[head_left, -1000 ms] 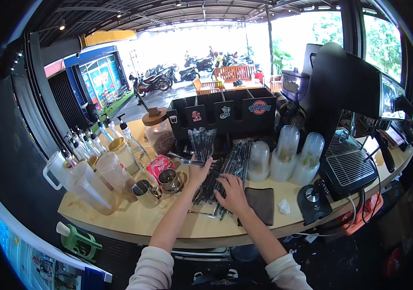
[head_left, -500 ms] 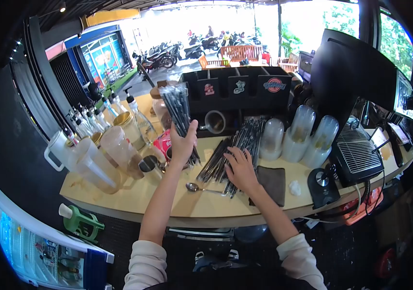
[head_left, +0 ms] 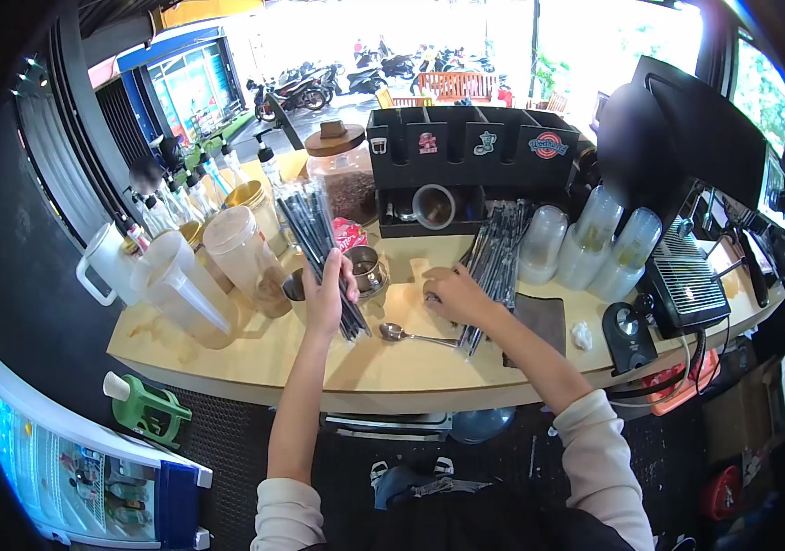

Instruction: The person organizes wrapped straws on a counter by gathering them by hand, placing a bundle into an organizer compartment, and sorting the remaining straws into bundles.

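Observation:
My left hand (head_left: 326,292) is wrapped round a bundle of dark, clear-wrapped straws (head_left: 305,220), tilted up over the counter beside a steel cup (head_left: 367,268). My right hand (head_left: 457,296) has its fingers bent down at the left edge of a second pile of dark straws (head_left: 501,248); what its fingertips hold, if anything, is too small to make out. A spoon (head_left: 394,332) lies on the wooden counter (head_left: 347,367) just below, its handle reaching toward that pile.
Pitchers (head_left: 177,285) and pump bottles stand at the left. Behind are a lidded jar (head_left: 342,174) and a black organizer (head_left: 448,151). Plastic-domed cups (head_left: 542,243), a dark cloth (head_left: 539,321), a scale (head_left: 628,335) and a coffee machine (head_left: 686,285) are at the right.
The straws once between my hands are now in my left hand's bundle, which has moved left and lower since being lifted. My right hand's fingers have curled in beside the remaining pile.

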{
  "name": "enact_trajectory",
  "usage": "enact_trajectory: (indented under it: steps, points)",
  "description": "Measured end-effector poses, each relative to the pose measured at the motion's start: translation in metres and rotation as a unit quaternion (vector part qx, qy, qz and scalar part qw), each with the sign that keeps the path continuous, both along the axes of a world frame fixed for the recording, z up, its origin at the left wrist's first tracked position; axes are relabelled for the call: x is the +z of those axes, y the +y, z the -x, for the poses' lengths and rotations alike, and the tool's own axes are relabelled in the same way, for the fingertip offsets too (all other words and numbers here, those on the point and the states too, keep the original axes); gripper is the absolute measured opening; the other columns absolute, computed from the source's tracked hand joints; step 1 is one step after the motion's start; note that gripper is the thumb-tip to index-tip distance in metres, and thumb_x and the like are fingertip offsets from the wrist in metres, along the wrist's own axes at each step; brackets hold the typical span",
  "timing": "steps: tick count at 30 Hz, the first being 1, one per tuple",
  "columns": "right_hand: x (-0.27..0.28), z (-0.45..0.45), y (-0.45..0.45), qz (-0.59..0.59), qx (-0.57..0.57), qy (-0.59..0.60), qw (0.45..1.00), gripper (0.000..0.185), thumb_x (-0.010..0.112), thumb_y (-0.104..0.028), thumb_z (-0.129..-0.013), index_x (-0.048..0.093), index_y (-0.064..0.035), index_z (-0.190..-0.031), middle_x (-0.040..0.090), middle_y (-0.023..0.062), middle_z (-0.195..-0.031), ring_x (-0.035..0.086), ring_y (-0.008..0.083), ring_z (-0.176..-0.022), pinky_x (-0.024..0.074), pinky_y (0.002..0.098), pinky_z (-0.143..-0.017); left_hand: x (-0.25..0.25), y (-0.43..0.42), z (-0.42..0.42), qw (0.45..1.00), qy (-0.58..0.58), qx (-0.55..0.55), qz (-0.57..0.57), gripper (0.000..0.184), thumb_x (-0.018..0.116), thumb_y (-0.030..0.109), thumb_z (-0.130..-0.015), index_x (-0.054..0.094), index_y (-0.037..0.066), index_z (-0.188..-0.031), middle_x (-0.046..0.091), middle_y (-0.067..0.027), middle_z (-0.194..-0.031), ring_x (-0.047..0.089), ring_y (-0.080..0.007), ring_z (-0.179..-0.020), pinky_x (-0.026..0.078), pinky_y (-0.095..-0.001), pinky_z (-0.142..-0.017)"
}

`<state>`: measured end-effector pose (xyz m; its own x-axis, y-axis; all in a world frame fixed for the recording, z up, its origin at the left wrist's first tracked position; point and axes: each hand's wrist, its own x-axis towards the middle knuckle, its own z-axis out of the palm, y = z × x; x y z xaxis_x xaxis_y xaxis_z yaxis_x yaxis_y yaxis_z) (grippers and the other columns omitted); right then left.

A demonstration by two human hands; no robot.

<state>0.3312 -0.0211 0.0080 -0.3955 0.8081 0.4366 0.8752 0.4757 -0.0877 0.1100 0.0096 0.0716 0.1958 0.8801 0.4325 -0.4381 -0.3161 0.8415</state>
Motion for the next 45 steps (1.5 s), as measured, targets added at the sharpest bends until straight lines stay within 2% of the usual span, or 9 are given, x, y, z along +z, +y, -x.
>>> enact_trajectory:
  steps: [2, 8, 9, 10, 15, 20, 23, 38, 45]
  points:
    - [0.009, 0.003, -0.003, -0.083, 0.002, 0.017, 0.996, 0.020, 0.056, -0.020, -0.075, 0.059, -0.0051, -0.088, 0.057, 0.0127, -0.095, 0.055, 0.0259, -0.090, 0.0360, 0.0421, -0.084, -0.006, 0.003, -0.004, 0.997, -0.032, -0.040, 0.056, 0.027, 0.043, 0.030, -0.090, 0.042, 0.005, -0.078, 0.044, -0.0018, -0.062, 0.043, -0.0076, -0.040, 0.035, -0.0210, -0.036]
    - [0.058, 0.072, -0.033, 0.124, 0.090, 0.498, 0.854, 0.049, 0.052, -0.020, -0.082, 0.035, 0.0001, -0.123, 0.048, 0.0221, -0.111, 0.052, 0.0348, -0.098, 0.0371, 0.0358, -0.090, -0.009, 0.011, -0.046, 0.997, -0.031, -0.036, 0.054, 0.031, 0.042, 0.030, -0.090, 0.049, 0.001, -0.099, 0.056, -0.0042, -0.074, 0.054, -0.0095, -0.066, 0.044, -0.0214, -0.057]
    - [0.033, 0.076, -0.018, -0.024, 0.059, 0.376, 0.925, 0.057, 0.051, -0.016, -0.083, 0.022, 0.0014, -0.128, 0.046, 0.0253, -0.111, 0.053, 0.0357, -0.097, 0.0406, 0.0369, -0.085, -0.005, 0.007, -0.054, 0.999, -0.016, -0.008, 0.050, 0.032, 0.042, 0.029, -0.090, 0.050, 0.000, -0.099, 0.057, -0.0052, -0.077, 0.055, -0.0103, -0.069, 0.045, -0.0226, -0.062]
    - [0.031, 0.086, -0.021, 0.016, 0.034, 0.442, 0.896, 0.055, 0.046, -0.012, -0.084, 0.018, 0.0002, -0.130, 0.050, 0.0243, -0.096, 0.054, 0.0324, -0.093, 0.0417, 0.0361, -0.080, -0.003, 0.005, -0.059, 0.999, -0.002, 0.021, 0.046, 0.032, 0.041, 0.028, -0.090, 0.052, -0.001, -0.100, 0.059, -0.0061, -0.079, 0.056, -0.0110, -0.071, 0.046, -0.0237, -0.066]
    - [0.043, 0.085, -0.031, 0.180, -0.027, 0.509, 0.841, 0.055, 0.045, -0.011, -0.084, 0.017, 0.0015, -0.130, 0.048, 0.0234, -0.108, 0.053, 0.0280, -0.096, 0.0406, 0.0341, -0.082, -0.004, 0.010, -0.061, 0.990, -0.006, -0.105, 0.096, 0.036, 0.039, 0.029, -0.091, 0.049, -0.002, -0.107, 0.058, -0.0129, -0.103, 0.055, -0.0167, -0.094, 0.043, -0.0272, -0.082]
    - [0.024, 0.087, -0.021, 0.052, 0.027, 0.587, 0.807, 0.050, 0.046, -0.011, -0.082, 0.024, 0.0019, -0.126, 0.043, 0.0145, -0.113, 0.042, 0.0215, -0.109, 0.0323, 0.0315, -0.091, -0.015, 0.011, -0.059, 0.969, 0.005, -0.220, 0.116, 0.039, 0.041, 0.030, -0.090, 0.049, -0.003, -0.109, 0.059, -0.0120, -0.102, 0.055, -0.0164, -0.094, 0.043, -0.0286, -0.082]
    - [0.030, 0.080, -0.019, 0.205, 0.061, 0.733, 0.646, 0.051, 0.046, -0.013, -0.083, 0.025, 0.0034, -0.127, 0.038, 0.0117, -0.121, 0.034, 0.0201, -0.116, 0.0261, 0.0289, -0.097, -0.020, 0.012, -0.061, 0.976, 0.018, -0.193, 0.098, 0.032, 0.042, 0.023, -0.089, 0.053, -0.003, -0.104, 0.059, -0.0106, -0.101, 0.056, -0.0148, -0.090, 0.043, -0.0268, -0.082]
    - [0.024, 0.061, -0.010, 0.113, -0.021, 0.678, 0.726, 0.038, 0.050, -0.011, -0.086, 0.039, -0.0007, -0.121, 0.052, 0.0047, -0.105, 0.048, 0.0085, -0.094, 0.0380, 0.0229, -0.082, -0.025, 0.026, -0.075, 0.976, -0.023, -0.144, 0.159, 0.029, 0.045, 0.016, -0.088, 0.049, -0.003, -0.110, 0.055, -0.0093, -0.108, 0.052, -0.0165, -0.099, 0.038, -0.0289, -0.087]
    - [0.037, 0.080, -0.008, 0.039, -0.030, 0.564, 0.824, 0.036, 0.040, -0.012, -0.087, 0.035, 0.0032, -0.119, 0.050, 0.0154, -0.104, 0.049, 0.0207, -0.100, 0.0364, 0.0310, -0.087, -0.008, 0.024, -0.073, 0.983, 0.035, -0.159, 0.085, 0.027, 0.046, 0.022, -0.089, 0.051, -0.001, -0.102, 0.060, -0.0082, -0.086, 0.058, -0.0143, -0.079, 0.046, -0.0267, -0.072]
